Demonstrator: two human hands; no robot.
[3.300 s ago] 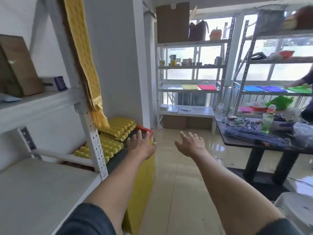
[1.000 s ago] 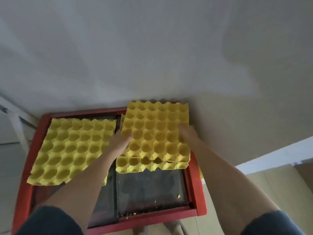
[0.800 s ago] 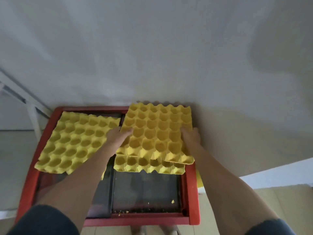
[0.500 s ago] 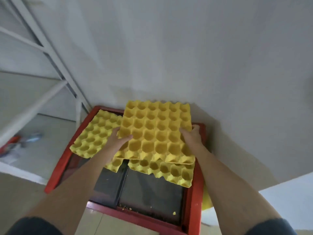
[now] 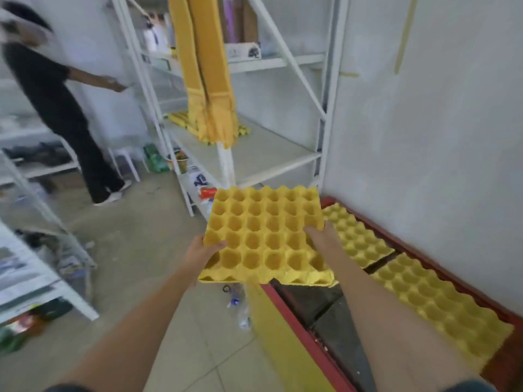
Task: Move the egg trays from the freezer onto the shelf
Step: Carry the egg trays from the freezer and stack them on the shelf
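I hold a yellow egg tray [image 5: 266,236] flat in the air, off the left edge of the freezer. My left hand [image 5: 201,254] grips its left edge and my right hand [image 5: 321,237] grips its right edge. Two more yellow egg trays [image 5: 356,236] [image 5: 435,304] lie on the dark glass lid of the red-rimmed freezer [image 5: 308,332] along the wall at right. The white metal shelf [image 5: 263,154] stands ahead of the held tray, with several yellow trays [image 5: 184,120] at its far end.
A yellow cloth [image 5: 209,80] hangs over the shelf post. A person in black [image 5: 56,103] stands at the left by another rack. Bottles and litter [image 5: 237,301] lie on the floor beside the freezer. A white rack [image 5: 42,278] stands at lower left.
The top egg tray has been lifted off the freezer stack and carried left toward the shelf. My view has swung from the freezer and wall round to the shelf and room.
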